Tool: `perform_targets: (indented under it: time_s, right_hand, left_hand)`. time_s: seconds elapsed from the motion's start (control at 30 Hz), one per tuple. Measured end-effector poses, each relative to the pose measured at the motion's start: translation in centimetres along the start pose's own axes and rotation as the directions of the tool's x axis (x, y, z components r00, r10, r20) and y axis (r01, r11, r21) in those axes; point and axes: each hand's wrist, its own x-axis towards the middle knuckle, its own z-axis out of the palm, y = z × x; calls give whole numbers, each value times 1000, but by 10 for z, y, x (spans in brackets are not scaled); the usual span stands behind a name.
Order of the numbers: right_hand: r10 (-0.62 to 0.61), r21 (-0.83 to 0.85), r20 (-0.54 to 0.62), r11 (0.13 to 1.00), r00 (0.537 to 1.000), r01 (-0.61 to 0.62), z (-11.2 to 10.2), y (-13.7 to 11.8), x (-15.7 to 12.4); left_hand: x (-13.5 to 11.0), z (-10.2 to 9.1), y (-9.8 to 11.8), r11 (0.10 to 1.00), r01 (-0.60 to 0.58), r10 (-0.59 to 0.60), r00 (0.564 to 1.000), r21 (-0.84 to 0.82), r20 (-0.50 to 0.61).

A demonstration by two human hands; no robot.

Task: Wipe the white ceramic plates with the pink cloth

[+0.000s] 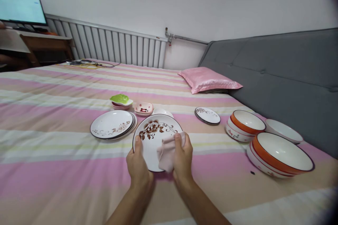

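Note:
A white plate (151, 147) with a brown flower pattern and dark rim is held up, tilted toward me, above the bed. My left hand (139, 167) grips its left edge, thumb on the face. At the right edge, my right hand (182, 158) is closed on a pale pink cloth (167, 153) that lies against the plate's face. To the left rests a stack of similar plates (112, 123). Behind the held plate are a small pink dish (143, 108), a partly hidden white dish (162, 113) and a green leaf-shaped dish (120, 98).
Smaller flowered plates (207, 115) lie stacked right of centre. Orange-banded bowls (281, 154) and a white bowl (283, 130) stand at the right by the grey headboard (277, 66). A pink pillow (210, 79) and cables (91, 64) lie farther back on the striped bed (66, 179).

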Motion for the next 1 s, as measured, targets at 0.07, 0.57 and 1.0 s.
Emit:
perform_targets:
  time_s: [0.07,0.57,1.0]
  right_hand:
    - [55,46,-57,998,997,-52,5,1,-7]
    - [-55,1,404,998,913,60,-66,-45,55]
    - [-67,-117,641,976,764,184,-55,-41,46]
  left_hand:
    - [-7,-1,-6,999,-43,42,999,-8,-21]
    - [-3,-1,16,964,118,-238,783,239,575]
    - [3,-5,14,892,161,-364,809,423,460]
